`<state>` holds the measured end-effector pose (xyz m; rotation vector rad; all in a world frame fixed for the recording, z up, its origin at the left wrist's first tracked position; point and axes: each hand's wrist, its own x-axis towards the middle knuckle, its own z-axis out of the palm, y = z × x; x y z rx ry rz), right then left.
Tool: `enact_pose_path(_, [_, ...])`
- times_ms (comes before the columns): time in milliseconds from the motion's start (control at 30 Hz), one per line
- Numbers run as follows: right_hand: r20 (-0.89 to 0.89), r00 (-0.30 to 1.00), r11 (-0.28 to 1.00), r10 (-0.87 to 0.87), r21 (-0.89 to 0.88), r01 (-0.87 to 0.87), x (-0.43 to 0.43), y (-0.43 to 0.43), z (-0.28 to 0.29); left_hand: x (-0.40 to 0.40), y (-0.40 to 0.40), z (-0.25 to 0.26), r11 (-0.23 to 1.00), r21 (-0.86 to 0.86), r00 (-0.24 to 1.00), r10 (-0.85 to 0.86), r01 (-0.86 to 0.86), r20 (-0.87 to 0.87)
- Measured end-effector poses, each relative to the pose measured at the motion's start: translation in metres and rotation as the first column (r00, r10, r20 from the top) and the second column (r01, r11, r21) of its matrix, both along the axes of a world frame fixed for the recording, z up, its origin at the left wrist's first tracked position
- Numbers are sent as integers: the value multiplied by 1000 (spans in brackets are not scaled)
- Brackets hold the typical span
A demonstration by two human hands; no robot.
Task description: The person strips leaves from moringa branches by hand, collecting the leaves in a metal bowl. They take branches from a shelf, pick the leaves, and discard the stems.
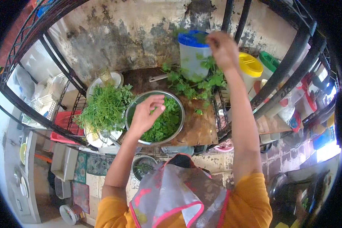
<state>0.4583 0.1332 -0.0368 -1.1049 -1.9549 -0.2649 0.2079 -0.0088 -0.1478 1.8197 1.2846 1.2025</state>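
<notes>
My left hand [148,114] is over a round metal bowl [183,121] of green leaves [161,128], fingers parted with nothing in them. Raised at the upper right, my right hand [222,48] is blurred beside a white plastic container with a blue lid [194,61]; blurred greenery shows close to its fingers, and whether they grip it I cannot tell. Leafy green stems [195,84] lie below it on a brown wooden board [198,122]. Left of the bowl, a heap of thin green stems [105,107] rests on white plates [95,139]. A light-coloured handle [158,78] lies behind the bowl.
Black metal rack posts [285,67] stand at both sides. Containers with yellow [251,64] and green lids [269,61] are at the right. A red plastic basket [67,125] is at the left. Below the shelf edge sits another bowl with greens [144,167].
</notes>
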Motion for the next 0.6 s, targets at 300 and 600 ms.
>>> enact_pose_path(300, [-24,1000,997,-15,-82,13,-6,-19,-33,48,74,7,995,88,907,-4,-37,421])
enact_pose_path(600, [-378,923,979,73,-151,-140,-3,-51,-59,117,112,6,982,-74,744,-80,172,664])
